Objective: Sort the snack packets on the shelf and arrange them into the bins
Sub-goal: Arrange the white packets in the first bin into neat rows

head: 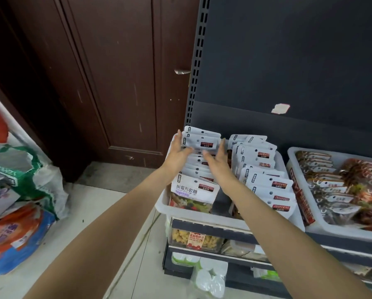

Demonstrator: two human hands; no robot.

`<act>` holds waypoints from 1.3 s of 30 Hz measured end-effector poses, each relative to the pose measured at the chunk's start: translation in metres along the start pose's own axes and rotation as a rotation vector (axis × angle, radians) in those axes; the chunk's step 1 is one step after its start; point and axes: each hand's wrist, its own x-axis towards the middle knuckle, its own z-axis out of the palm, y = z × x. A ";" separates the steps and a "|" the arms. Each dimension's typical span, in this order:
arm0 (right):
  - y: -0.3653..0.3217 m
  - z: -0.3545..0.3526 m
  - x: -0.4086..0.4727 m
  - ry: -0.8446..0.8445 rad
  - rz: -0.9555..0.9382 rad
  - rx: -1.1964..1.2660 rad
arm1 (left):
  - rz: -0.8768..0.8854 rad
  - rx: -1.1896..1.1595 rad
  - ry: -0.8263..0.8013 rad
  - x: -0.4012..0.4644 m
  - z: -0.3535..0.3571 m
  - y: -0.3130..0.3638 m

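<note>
Packets [199,141] at 12 o'clock in bin [162,203], pressed between flat left hand [178,151] and right hand [218,157], fingers straight, nothing gripped. Risk: uneven squeeze, row topples.

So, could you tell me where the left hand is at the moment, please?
In the head view the left hand is at the far left of the white bin, fingers straight against the back of the left row of packets.

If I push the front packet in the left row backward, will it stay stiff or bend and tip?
The front packet looks like a thin pouch, so it would probably flex. It already leans on the row behind, so it may tip back. The white bin wall should keep it from sliding sideways.
</note>
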 end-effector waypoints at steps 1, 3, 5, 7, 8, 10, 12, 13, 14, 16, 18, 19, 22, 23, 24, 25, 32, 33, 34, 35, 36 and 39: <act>-0.002 0.000 0.009 0.015 0.003 -0.009 | 0.002 -0.006 0.032 0.007 0.001 0.003; -0.006 -0.001 0.024 0.023 0.004 0.007 | -0.019 -0.057 0.078 0.020 0.003 0.004; -0.011 -0.002 0.033 0.017 0.026 0.093 | -0.044 -0.111 0.072 0.028 0.002 0.008; -0.011 -0.002 0.037 0.003 0.031 0.168 | -0.044 -0.150 0.048 0.035 0.002 0.010; -0.010 -0.002 0.037 -0.003 0.035 0.174 | -0.044 -0.173 0.029 0.037 0.003 0.012; -0.004 -0.003 0.036 -0.009 0.033 0.181 | -0.035 -0.206 0.029 0.040 0.002 0.010; 0.004 -0.003 0.034 -0.022 0.024 0.209 | -0.006 -0.161 0.037 0.041 -0.002 0.004; 0.006 -0.003 0.034 -0.033 0.016 0.197 | 0.013 -0.128 0.045 0.040 -0.003 0.001; 0.006 -0.003 0.035 -0.043 0.011 0.156 | 0.032 -0.072 0.063 0.041 -0.004 -0.002; 0.003 -0.004 0.040 -0.042 0.013 0.053 | 0.092 0.144 0.100 0.044 -0.003 -0.005; -0.002 -0.006 0.042 -0.016 0.039 -0.065 | 0.173 0.433 0.120 0.045 0.000 -0.005; -0.003 -0.008 0.042 -0.008 0.031 -0.123 | 0.227 0.579 0.104 0.044 0.000 -0.005; -0.006 -0.013 0.036 -0.056 -0.019 -0.248 | 0.288 0.931 -0.016 0.040 -0.004 -0.005; -0.007 -0.014 0.034 -0.071 -0.025 -0.261 | 0.278 0.984 -0.030 0.039 -0.006 -0.006; -0.007 -0.016 0.031 -0.064 -0.033 -0.264 | 0.265 1.006 -0.021 0.036 -0.008 -0.004; -0.009 -0.019 0.025 -0.045 -0.049 -0.266 | 0.262 1.011 0.004 0.033 -0.009 -0.004; -0.016 -0.087 -0.017 0.141 -0.200 -0.411 | 0.403 1.168 -0.034 0.011 0.009 0.011; -0.011 -0.098 -0.019 0.157 -0.186 -0.418 | 0.419 1.118 -0.025 0.009 0.017 0.014; -0.004 -0.108 -0.020 0.168 -0.162 -0.425 | 0.436 1.057 -0.021 0.006 0.027 0.018; 0.003 -0.118 -0.020 0.176 -0.144 -0.433 | 0.456 1.006 -0.025 0.003 0.037 0.022; 0.010 -0.127 -0.018 0.184 -0.132 -0.442 | 0.479 0.967 -0.039 0.001 0.046 0.026; 0.027 -0.152 -0.005 0.200 -0.107 -0.454 | 0.483 0.874 -0.102 0.005 0.071 0.034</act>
